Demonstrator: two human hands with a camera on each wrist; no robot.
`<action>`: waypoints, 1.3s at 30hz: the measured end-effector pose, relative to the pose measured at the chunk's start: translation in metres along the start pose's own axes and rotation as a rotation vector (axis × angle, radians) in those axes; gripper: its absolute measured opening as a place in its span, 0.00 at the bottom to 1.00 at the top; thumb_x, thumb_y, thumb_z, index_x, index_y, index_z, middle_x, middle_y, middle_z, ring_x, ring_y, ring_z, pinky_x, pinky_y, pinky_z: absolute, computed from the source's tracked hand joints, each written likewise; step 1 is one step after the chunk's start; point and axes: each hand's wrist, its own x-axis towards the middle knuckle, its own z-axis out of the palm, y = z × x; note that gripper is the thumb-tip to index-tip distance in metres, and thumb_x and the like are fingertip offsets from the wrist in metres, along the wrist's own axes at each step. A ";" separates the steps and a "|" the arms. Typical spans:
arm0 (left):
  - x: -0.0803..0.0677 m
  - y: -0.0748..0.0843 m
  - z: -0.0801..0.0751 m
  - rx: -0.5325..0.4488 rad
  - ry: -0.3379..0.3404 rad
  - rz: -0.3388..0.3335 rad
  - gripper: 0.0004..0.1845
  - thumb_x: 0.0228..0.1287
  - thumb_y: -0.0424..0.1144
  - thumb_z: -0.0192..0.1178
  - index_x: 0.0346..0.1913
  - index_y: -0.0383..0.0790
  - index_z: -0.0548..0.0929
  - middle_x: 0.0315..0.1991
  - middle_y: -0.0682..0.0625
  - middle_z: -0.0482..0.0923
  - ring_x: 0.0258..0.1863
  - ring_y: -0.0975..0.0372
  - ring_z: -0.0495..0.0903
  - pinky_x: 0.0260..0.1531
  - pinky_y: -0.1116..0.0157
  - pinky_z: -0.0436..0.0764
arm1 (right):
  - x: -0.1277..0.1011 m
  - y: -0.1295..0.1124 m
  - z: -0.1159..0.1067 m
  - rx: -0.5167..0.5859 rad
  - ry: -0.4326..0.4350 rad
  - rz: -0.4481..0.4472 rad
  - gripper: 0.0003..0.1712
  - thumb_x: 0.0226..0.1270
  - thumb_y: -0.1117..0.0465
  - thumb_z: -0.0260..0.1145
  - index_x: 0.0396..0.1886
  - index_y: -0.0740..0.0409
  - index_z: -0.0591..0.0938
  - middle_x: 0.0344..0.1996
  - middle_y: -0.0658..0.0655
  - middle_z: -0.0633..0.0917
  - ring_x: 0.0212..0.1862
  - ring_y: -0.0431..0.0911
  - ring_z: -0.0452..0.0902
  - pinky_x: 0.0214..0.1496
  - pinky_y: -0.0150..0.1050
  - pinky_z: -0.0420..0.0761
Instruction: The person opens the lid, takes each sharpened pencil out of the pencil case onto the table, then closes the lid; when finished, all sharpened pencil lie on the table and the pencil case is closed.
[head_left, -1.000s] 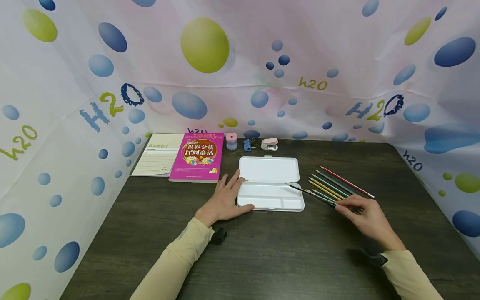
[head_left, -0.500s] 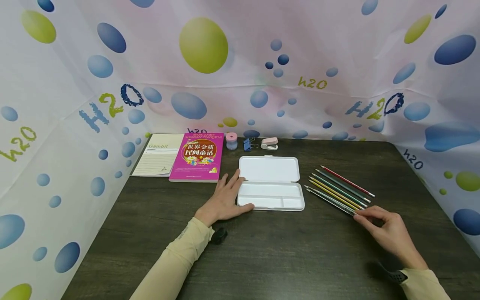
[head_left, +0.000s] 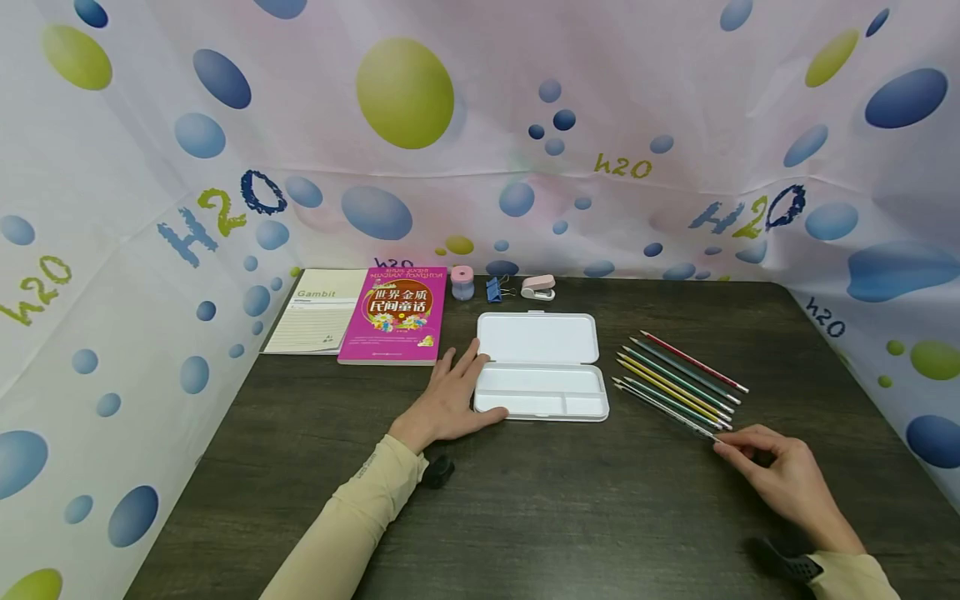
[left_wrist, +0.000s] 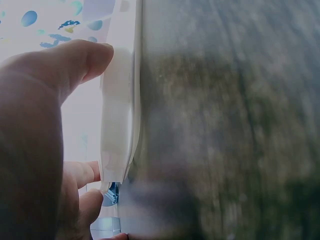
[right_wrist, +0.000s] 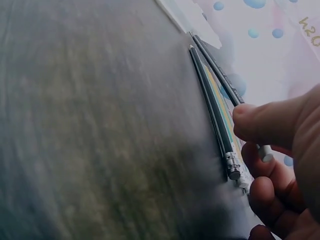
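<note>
A white pencil case (head_left: 537, 337) lies open on the dark table (head_left: 570, 517), its tray (head_left: 543, 402) toward me. My left hand (head_left: 450, 398) rests flat against the tray's left end, thumb along its front edge; the left wrist view shows the thumb (left_wrist: 75, 60) touching the case corner (left_wrist: 117, 100). Several colored pencils (head_left: 678, 375) lie in a slanted row right of the case. My right hand (head_left: 750, 454) pinches the near end of the closest pencil (head_left: 660, 406). In the right wrist view my thumb (right_wrist: 265, 122) lies over that pencil (right_wrist: 215, 65), my fingers curled beneath.
At the back left lie a notebook (head_left: 318, 321) and a pink book (head_left: 395, 315). A small pink jar (head_left: 462, 283), a blue binder clip (head_left: 495, 289) and a pink stapler (head_left: 538, 287) stand behind the case. A dotted curtain (head_left: 480, 125) closes three sides.
My right hand drew back to the right and toward me, bringing its pencil from over the case's tray down beside the row. The left hand stayed still.
</note>
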 end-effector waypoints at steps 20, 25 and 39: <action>0.000 0.000 0.000 -0.004 0.003 -0.002 0.51 0.60 0.71 0.58 0.77 0.44 0.57 0.81 0.46 0.39 0.76 0.36 0.41 0.73 0.41 0.43 | 0.000 0.003 0.005 -0.087 0.032 -0.083 0.09 0.52 0.69 0.78 0.31 0.51 0.91 0.28 0.44 0.83 0.27 0.31 0.71 0.25 0.25 0.67; 0.000 -0.001 0.001 -0.011 0.003 -0.004 0.51 0.59 0.71 0.58 0.77 0.44 0.57 0.81 0.46 0.39 0.76 0.36 0.41 0.73 0.41 0.43 | -0.001 0.004 0.006 -0.112 0.042 -0.170 0.12 0.47 0.71 0.80 0.29 0.50 0.90 0.27 0.41 0.82 0.28 0.32 0.70 0.27 0.25 0.67; -0.001 -0.001 0.000 -0.018 -0.002 0.008 0.50 0.60 0.71 0.58 0.77 0.45 0.57 0.81 0.46 0.39 0.76 0.36 0.41 0.72 0.40 0.44 | 0.002 0.002 0.001 -0.164 0.023 -0.156 0.12 0.47 0.68 0.80 0.30 0.49 0.90 0.27 0.40 0.80 0.28 0.33 0.69 0.26 0.25 0.65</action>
